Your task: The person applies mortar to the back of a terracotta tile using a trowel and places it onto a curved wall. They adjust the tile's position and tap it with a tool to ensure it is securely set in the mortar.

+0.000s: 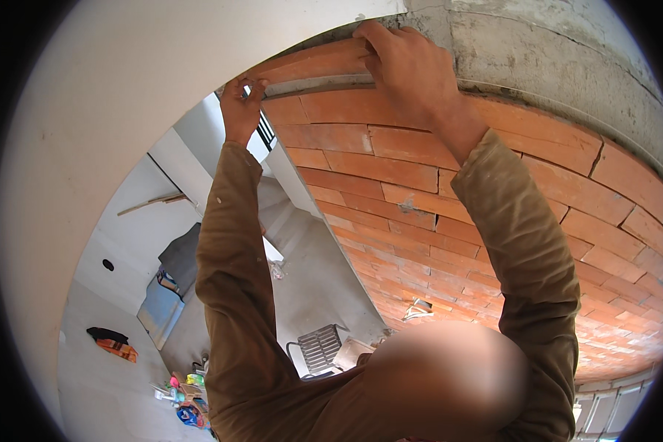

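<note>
An orange clay brick (313,62) spans the gap between my raised hands, just above the top course of the brick wall (390,151). My left hand (241,110) is closed at the brick's left end, its fingertips by the corner. At the other end, my right hand (414,72) grips the brick with bent fingers over its upper edge. A pale grey strip shows between this brick and the course below. Whether the brick rests on anything behind is hidden.
A grey concrete beam (545,62) runs along the top right, and a white curved surface (74,118) fills the upper left. Far below stand a slatted metal chair (320,348) and a blue panel (160,309). Assorted colourful items (190,401) lie at lower left.
</note>
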The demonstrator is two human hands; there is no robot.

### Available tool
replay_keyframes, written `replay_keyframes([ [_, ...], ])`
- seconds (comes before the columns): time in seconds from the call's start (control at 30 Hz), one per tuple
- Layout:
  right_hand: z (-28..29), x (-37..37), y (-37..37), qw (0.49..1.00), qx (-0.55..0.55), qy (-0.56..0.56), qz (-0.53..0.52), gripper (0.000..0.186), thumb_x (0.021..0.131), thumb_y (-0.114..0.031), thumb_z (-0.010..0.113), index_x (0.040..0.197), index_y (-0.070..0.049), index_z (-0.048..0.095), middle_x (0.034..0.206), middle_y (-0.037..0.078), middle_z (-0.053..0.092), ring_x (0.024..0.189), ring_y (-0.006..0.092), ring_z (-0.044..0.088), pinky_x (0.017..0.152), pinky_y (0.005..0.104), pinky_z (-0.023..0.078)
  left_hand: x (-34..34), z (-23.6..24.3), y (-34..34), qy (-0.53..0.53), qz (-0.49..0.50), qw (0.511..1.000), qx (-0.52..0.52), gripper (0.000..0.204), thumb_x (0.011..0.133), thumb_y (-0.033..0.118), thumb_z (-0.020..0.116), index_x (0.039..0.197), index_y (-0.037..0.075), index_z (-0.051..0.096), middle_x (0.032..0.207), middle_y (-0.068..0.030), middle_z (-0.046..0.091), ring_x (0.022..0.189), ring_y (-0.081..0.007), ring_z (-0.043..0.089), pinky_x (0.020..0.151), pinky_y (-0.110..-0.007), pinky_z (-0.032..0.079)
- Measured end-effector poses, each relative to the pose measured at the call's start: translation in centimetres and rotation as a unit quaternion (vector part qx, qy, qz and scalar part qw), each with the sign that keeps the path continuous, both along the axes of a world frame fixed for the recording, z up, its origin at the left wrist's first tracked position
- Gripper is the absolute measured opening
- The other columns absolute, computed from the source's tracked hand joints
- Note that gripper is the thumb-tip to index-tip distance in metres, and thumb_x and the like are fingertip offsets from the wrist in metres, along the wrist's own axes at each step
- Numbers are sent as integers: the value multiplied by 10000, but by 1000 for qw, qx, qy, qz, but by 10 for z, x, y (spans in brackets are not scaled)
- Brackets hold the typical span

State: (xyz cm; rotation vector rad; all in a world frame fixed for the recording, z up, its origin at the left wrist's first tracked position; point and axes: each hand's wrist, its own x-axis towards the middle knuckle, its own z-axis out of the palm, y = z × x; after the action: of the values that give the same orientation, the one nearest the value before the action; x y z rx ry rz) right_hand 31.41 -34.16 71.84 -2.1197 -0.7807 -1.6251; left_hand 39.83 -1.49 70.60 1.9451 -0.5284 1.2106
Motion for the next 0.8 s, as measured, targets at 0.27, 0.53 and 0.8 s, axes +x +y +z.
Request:
replay_keyframes([
  [0.27, 4, 7, 6, 988, 12, 152, 26, 268, 915, -165, 548, 1120, 2, 589, 907, 249, 697, 865, 424, 682, 742, 524, 540, 7, 12, 12, 83, 34, 995, 50, 199, 923, 160, 692, 1050, 7, 688, 946, -43, 675, 910, -128, 577, 821, -295, 472],
  [0.53, 14, 10, 12, 976, 16, 215, 6, 216, 917, -149, 566, 1012, 40, 612, 932, 264, 696, 900, 456, 678, 793, 519, 554, 16, 0, 6, 64, 12, 997, -37, 254, 938, 110, 649, 1161, -9, 673, 1006, -68, 707, 862, -118, 608, 777, -283, 501],
  [0.8, 15, 16, 23, 980, 18, 195, -29, 140, 893, -90, 582, 964, 15, 640, 905, 269, 694, 892, 428, 695, 774, 488, 582, 24, -43, -2, 81, 43, 979, -181, 338, 880, 186, 739, 1117, -47, 676, 879, -48, 681, 745, -101, 590, 651, -250, 481],
])
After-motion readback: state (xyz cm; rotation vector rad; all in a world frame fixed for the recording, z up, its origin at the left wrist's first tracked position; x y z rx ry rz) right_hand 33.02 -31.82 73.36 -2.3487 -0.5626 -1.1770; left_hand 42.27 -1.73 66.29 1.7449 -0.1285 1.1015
